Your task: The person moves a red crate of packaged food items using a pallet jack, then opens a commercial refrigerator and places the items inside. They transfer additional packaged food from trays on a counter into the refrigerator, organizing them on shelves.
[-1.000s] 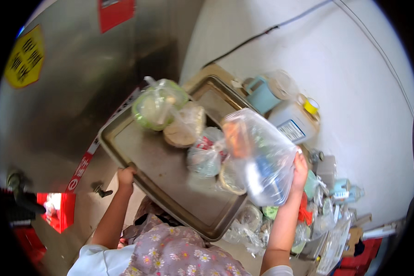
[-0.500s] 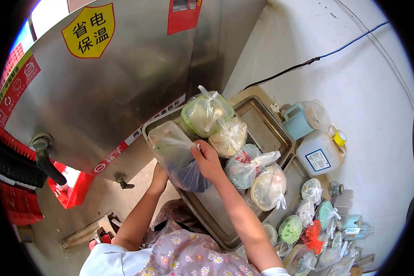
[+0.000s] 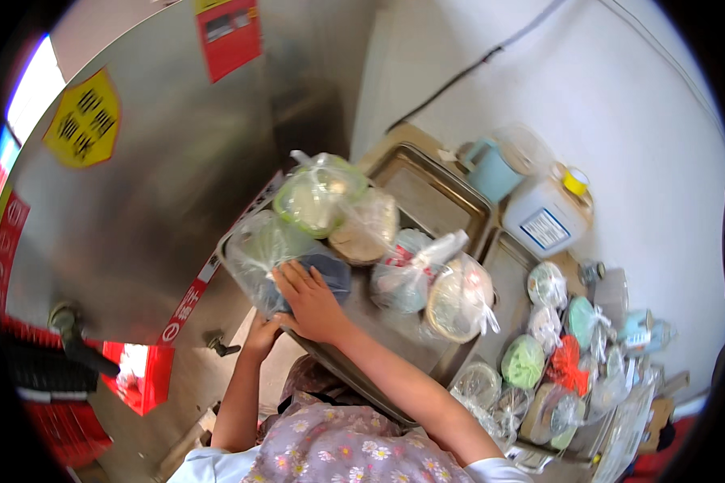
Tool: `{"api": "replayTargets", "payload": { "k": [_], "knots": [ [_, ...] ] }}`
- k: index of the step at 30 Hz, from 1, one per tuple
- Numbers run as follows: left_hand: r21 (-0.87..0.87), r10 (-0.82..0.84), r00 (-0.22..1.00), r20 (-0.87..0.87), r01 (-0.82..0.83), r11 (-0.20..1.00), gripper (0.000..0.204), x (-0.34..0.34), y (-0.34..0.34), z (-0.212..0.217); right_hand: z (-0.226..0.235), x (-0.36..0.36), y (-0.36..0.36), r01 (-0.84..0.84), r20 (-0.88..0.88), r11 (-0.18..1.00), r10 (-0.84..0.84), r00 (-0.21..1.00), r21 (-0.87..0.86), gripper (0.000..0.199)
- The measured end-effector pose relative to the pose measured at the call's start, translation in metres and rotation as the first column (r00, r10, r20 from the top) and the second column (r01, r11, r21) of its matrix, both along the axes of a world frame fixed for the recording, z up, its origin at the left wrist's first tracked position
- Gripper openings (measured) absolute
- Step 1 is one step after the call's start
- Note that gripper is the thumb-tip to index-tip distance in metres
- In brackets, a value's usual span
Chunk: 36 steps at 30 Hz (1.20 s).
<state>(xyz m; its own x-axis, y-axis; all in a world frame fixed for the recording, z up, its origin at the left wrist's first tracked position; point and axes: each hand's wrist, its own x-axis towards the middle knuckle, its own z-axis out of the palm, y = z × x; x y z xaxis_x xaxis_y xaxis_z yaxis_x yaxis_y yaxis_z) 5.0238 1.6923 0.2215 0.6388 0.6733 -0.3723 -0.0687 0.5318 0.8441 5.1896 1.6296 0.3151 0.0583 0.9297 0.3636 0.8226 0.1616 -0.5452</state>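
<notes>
Plastic bag (image 3: 258, 241), clear and with dark blue contents showing through, lay at the left end of a shallow metal tray (image 3: 383, 342). Right hand (image 3: 312, 304) rested on the bag, fingers extended and slightly apart. Left hand (image 3: 263, 336) was at the tray's near rim, just below the bag; its fingers were partly hidden, so whether they were closed on the rim could not be told. Also on the tray: a bagged green container (image 3: 321, 197) just beside the bag, and further bagged items to its right. Tray overlapped a rear tray (image 3: 431, 189), which sat on a tan worktop (image 3: 409, 135). Surroundings: large steel cabinet (image 3: 193, 193) at left, with a tap (image 3: 64, 318) low on its front; white wall (image 3: 628, 121) at right, crossed by a dark cable (image 3: 459, 76). Light blue pitcher (image 3: 495, 173) and yellow-capped jug (image 3: 552, 213) stood near the wall; more bagged bundles (image 3: 524, 361) were clustered at lower right. Labelling: yellow shield-shaped sticker (image 3: 84, 117) with bold black characters, slightly blurred; red sticker (image 3: 232, 40) near the upper edge; red-and-white strip (image 3: 193, 302) along the cabinet's lower border; blue-framed white label (image 3: 544, 229) on the jug, print too small to read.
</notes>
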Motion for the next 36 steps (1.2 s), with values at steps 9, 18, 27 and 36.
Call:
{"api": "replayTargets", "payload": {
  "k": [9,18,27,36],
  "knots": [
    [-0.063,0.064,0.998,-0.013,-0.065,0.996,0.080,-0.002,0.005,0.004,0.055,0.119,-0.152,0.406,-0.168,0.884,-0.374,0.912,0.232,0.050],
    [0.176,0.283,0.939,-0.195,-0.250,0.952,0.071,0.062,-0.013,0.036,-0.011,0.235,-0.358,0.982,-0.281,0.168,-0.942,0.186,0.087,0.019],
    [0.324,0.409,0.839,-0.360,-0.299,0.898,0.070,0.119,0.000,0.041,-0.091,0.423,-0.529,0.902,-0.060,-0.432,-0.901,-0.430,0.026,0.052],
    [0.374,0.459,0.773,-0.437,-0.308,0.875,0.069,0.134,0.013,0.025,-0.109,0.501,-0.541,0.759,0.133,-0.516,-0.851,-0.509,-0.397,0.068]
  ]
}}
